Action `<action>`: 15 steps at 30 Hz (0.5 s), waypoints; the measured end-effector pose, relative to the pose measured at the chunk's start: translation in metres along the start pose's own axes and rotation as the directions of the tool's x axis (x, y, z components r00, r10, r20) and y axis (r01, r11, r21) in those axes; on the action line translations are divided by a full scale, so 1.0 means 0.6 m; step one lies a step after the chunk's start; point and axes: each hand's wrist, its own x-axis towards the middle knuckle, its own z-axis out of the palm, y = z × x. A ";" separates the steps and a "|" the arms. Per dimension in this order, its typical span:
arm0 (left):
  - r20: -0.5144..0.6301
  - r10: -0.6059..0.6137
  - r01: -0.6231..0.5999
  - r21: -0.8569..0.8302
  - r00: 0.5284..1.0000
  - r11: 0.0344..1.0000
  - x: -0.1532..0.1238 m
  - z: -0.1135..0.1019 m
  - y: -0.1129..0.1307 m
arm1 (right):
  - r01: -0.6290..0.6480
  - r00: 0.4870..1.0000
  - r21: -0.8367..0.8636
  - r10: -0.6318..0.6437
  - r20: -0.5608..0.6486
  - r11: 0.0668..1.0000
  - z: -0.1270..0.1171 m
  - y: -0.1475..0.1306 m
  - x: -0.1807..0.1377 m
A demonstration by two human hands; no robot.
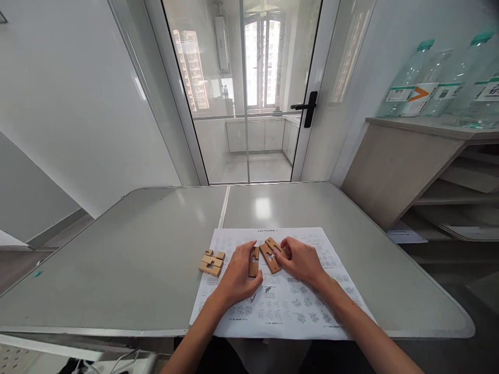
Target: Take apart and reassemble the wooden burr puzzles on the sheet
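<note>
My left hand (238,274) curves around a flat brown wooden puzzle piece (254,263) with a notch in its side, fingers at the far end and thumb near the close end. My right hand (302,259) has its fingers and thumb closed on the right end of another notched piece (274,243), which carries a number mark. Beneath that one lies a third wooden piece (270,259), tilted and partly covered. To the left of my hands sits a small group of interlocked lighter wooden pieces (211,263), partly on the paper's edge.
A large printed sheet (280,311) with small diagrams lies under my hands on the grey table (117,270). Beyond the table stands a glass door with a black handle (310,109). Clear plastic bottles (409,78) stand on a wooden shelf (409,156) at the right.
</note>
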 end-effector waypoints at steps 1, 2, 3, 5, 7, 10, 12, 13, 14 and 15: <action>-0.029 0.004 -0.003 0.036 1.000 0.999 0.001 0.001 0.001 | 0.000 1.000 0.004 0.000 -0.006 1.000 0.001 0.000 0.000; -0.065 0.001 0.005 0.080 0.998 0.997 0.002 0.003 0.002 | -0.001 1.000 0.006 0.001 -0.012 1.000 0.001 0.000 -0.001; -0.102 -0.010 0.023 0.129 0.995 0.991 0.003 0.004 0.003 | -0.001 1.000 0.009 0.001 -0.014 1.000 0.001 0.000 -0.001; -0.159 -0.047 0.083 0.231 0.986 0.969 0.005 0.007 0.005 | -0.004 1.000 0.016 0.004 -0.012 1.000 0.000 -0.001 -0.001; -0.184 -0.085 0.141 0.318 0.979 0.938 0.007 0.009 0.006 | -0.009 1.000 0.019 0.009 -0.011 1.000 0.000 -0.001 0.000; -0.190 -0.116 0.183 0.385 0.975 0.905 0.007 0.011 0.006 | 0.006 1.000 0.003 -0.006 -0.018 1.000 0.000 0.000 0.001; -0.193 -0.122 0.192 0.400 0.974 0.896 0.006 0.013 0.005 | 0.025 0.999 -0.016 -0.026 -0.020 1.000 0.001 0.001 0.001; -0.196 -0.123 0.194 0.404 0.973 0.894 0.005 0.013 0.005 | 0.033 0.999 -0.022 -0.033 -0.019 0.999 0.002 0.002 0.002; -0.201 -0.122 0.196 0.408 0.972 0.892 0.005 0.014 0.004 | 0.037 0.999 -0.026 -0.038 -0.018 0.999 0.003 0.003 0.002; -0.206 -0.121 0.198 0.410 0.971 0.891 0.005 0.014 0.003 | 0.040 0.999 -0.027 -0.041 -0.019 0.999 0.004 0.004 0.003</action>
